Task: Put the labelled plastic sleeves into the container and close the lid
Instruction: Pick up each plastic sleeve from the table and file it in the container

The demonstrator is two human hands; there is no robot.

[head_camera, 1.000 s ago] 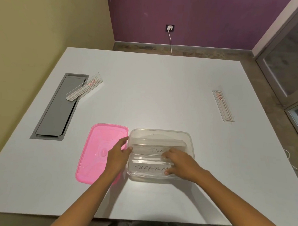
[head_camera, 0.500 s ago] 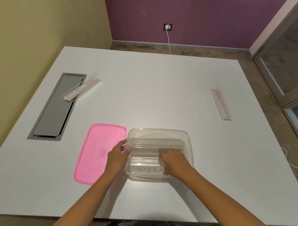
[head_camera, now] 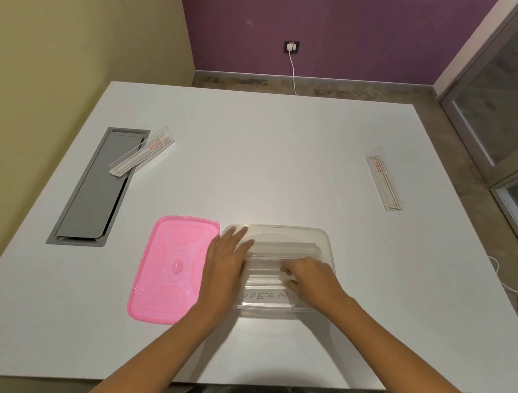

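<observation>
We press our left hand point(head_camera: 224, 260), fingers spread flat, and our right hand point(head_camera: 309, 275), fingers curled, onto the labelled plastic sleeves point(head_camera: 274, 264) lying inside the clear container point(head_camera: 328, 244) beneath both palms, while the pink lid point(head_camera: 171, 269) lies just left of our left hand.

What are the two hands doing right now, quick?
Left hand: open, fingers spread flat at the clear container's left end.
Right hand: fingers curled onto the plastic sleeves inside; real grip cannot be told.
</observation>
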